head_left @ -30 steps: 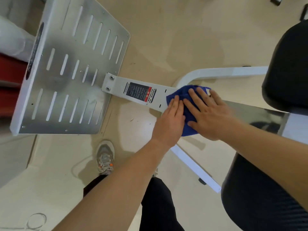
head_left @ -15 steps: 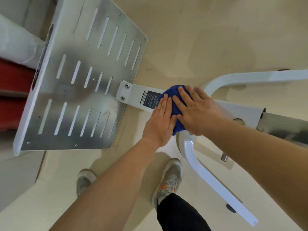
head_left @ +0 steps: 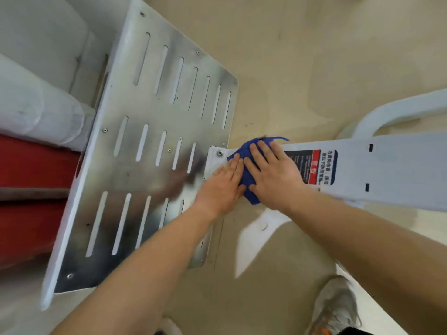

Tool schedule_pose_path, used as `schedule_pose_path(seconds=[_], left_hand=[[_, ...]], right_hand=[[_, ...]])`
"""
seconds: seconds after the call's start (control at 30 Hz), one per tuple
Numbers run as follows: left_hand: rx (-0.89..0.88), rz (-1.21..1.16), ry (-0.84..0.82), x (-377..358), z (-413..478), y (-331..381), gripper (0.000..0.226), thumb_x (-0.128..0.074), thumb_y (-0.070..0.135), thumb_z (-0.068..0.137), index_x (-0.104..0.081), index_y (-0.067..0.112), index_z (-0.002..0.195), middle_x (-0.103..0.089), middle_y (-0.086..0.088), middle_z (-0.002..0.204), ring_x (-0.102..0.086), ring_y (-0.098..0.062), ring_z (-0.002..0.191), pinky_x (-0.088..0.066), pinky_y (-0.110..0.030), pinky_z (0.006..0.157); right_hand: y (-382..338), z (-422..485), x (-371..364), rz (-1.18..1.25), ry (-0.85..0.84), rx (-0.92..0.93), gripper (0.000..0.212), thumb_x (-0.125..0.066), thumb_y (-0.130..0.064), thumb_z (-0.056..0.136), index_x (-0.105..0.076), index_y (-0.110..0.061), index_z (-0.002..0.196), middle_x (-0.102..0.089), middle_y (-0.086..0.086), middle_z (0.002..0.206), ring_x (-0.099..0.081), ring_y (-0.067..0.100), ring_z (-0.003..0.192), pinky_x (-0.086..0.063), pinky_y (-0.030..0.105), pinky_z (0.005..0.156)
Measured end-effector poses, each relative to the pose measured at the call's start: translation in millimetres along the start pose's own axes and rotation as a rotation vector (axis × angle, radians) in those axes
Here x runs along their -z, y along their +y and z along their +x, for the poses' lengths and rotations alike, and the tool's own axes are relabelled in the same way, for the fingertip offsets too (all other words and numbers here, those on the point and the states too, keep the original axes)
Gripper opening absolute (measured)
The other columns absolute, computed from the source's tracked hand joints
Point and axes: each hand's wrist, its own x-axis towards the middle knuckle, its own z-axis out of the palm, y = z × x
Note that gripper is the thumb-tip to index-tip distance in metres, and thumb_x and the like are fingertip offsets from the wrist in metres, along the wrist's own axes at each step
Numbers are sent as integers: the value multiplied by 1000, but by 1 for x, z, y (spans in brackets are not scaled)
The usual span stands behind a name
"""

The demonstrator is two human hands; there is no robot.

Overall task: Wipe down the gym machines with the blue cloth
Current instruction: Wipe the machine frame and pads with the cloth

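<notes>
Grey mesh of my shoe (head_left: 336,308) sat closest to me, at the bottom right, planted on the beige floor (head_left: 290,56). Both my bare forearms reached out from the lower edge and met over the near end of a white beam (head_left: 387,165).

My left hand (head_left: 221,187) lay flat, fingers straight and close together, their tips on the blue cloth (head_left: 250,189) and the heel of the hand just off the beam's end. My right hand (head_left: 271,175) lay flat beside it, fingers straight and slightly spread, pressing down on the same cloth. Neither hand curled round it; it was simply pinned under my palms and fingers.

It was bunched on top of the beam, with blue showing between my hands and a frayed edge poking out past my right fingertips. Just right of my right hand a warning label (head_left: 316,168) in black, red and blue was stuck to the beam, partly under my wrist. Just beyond my left fingertips a bolt (head_left: 219,153) sat in the beam's end corner.

Past that end stood a slotted metal footplate (head_left: 154,151), tilted, with a blurred reflection of my arm in it. Left of it lay red pads (head_left: 31,165) and a white padded roll (head_left: 36,110). Far right, a curved white tube (head_left: 396,110) rose behind the beam.
</notes>
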Motion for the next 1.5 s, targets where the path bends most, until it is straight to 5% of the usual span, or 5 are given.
schedule_pose_path(seconds=[0.4, 0.77, 0.93, 1.2, 1.5], left_hand=[[-277, -179, 285, 17, 32, 37, 67, -10, 41, 100, -6, 3, 155, -5, -11, 164, -2, -20, 152, -8, -33, 123], [-213, 151, 106, -2, 46, -65, 63, -19, 37, 106, 4, 7, 156, 0, -7, 165, 1, -17, 152, -5, -30, 123], [-258, -31, 158, 1, 48, -33, 62, -22, 34, 106, 6, 7, 155, 5, -6, 164, 6, -16, 151, 1, -29, 123], [-324, -152, 331, 12, 64, -22, 46, -27, 33, 104, -32, 15, 146, -46, -1, 139, -44, -18, 121, -29, -36, 112], [-373, -141, 238, 20, 63, -19, 55, -25, 34, 104, -15, 14, 154, -29, -2, 154, -26, -20, 142, -21, -37, 119]], right_hand=[[21, -69, -11, -19, 102, -217, 70, -6, -48, 102, 9, -4, 155, 12, 19, 163, 7, 36, 152, 5, 52, 122], [-37, 51, -11, 21, 136, -206, 68, -17, -47, 103, -9, -2, 154, -27, 21, 151, -26, 39, 139, -3, 52, 122], [-21, 4, -12, -6, 173, -292, 69, -11, -47, 102, -9, -3, 155, -22, 22, 154, -19, 40, 143, 1, 56, 121], [-3, 4, -5, 66, 184, -326, 59, -20, -42, 101, -30, -3, 145, -46, 15, 132, -42, 34, 126, -4, 54, 121], [1, -6, -12, 74, 251, -338, 60, -17, -44, 102, -29, -6, 147, -44, 14, 134, -40, 35, 127, -1, 57, 120]])
